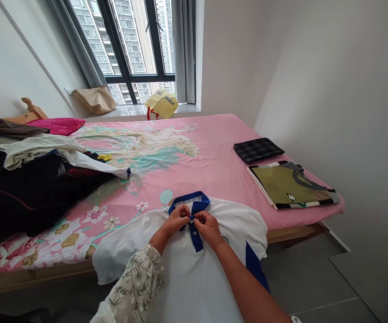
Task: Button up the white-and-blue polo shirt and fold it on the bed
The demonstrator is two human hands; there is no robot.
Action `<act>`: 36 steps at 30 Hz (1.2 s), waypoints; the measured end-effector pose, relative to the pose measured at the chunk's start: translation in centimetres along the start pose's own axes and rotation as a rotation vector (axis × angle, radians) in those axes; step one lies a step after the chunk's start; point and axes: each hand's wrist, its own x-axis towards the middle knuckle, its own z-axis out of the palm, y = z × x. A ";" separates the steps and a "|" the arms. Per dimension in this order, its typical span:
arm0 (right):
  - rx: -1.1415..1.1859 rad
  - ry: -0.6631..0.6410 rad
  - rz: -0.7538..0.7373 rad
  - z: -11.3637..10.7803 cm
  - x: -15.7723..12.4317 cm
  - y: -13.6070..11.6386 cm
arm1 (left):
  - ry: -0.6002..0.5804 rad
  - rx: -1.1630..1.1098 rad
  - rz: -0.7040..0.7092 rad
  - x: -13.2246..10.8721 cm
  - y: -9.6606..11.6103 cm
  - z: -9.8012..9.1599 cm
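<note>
A white polo shirt with a blue collar and blue button placket lies face up over the near edge of the bed, its lower part reaching toward me. Just below the collar, my left hand pinches the left side of the placket. From the other side, my right hand grips the placket with thumb and fingers near the top button. The fingertips of both hands almost meet there. Two light buttons show on the placket below them.
A pile of loose clothes covers the bed's left side. On the right lie a folded olive T-shirt and a folded dark checked garment. A yellow bag and a brown paper bag stand by the window.
</note>
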 end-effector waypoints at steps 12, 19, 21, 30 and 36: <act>-0.064 0.020 -0.088 -0.4 -0.7 -0.6 | -0.039 -0.011 0.021 0.0 -0.2 -0.2; -0.176 0.136 -0.159 0.7 -1.2 -0.4 | -0.010 -0.020 0.017 0.1 0.0 -0.2; -0.206 0.167 -0.171 1.0 -1.3 -0.5 | -0.004 -0.018 0.016 0.1 0.1 -0.2; -0.169 0.119 -0.217 0.5 -2.0 -1.7 | 0.034 0.019 0.041 -0.2 0.7 0.3; -0.016 0.225 -0.038 -1.7 -1.4 -2.6 | 0.049 0.042 0.037 -0.3 0.9 0.6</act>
